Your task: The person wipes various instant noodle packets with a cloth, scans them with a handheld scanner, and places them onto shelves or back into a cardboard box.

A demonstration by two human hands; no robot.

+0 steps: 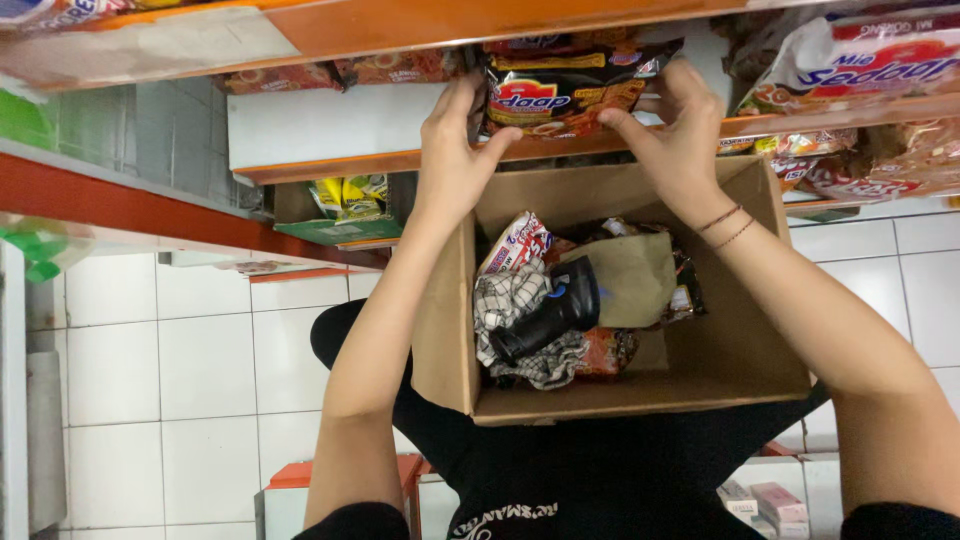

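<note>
Black-sleeved forearms reached up from the camera, both hands pinching one dark noodle packet (560,95) at the edge of an orange shelf (400,160): the left hand (455,150) gripped its left side, the right hand (670,130) its right. Just below sat an open cardboard box (740,360) holding a checked cloth (510,300), a black bottle (550,312) and more packets. White floor tiles (200,350) lay beneath.

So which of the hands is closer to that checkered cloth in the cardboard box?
Left. The left hand grips the noodle packet's left edge, almost directly above the checkered cloth. The right hand grips the packet's opposite edge, farther across the cardboard box.
</note>
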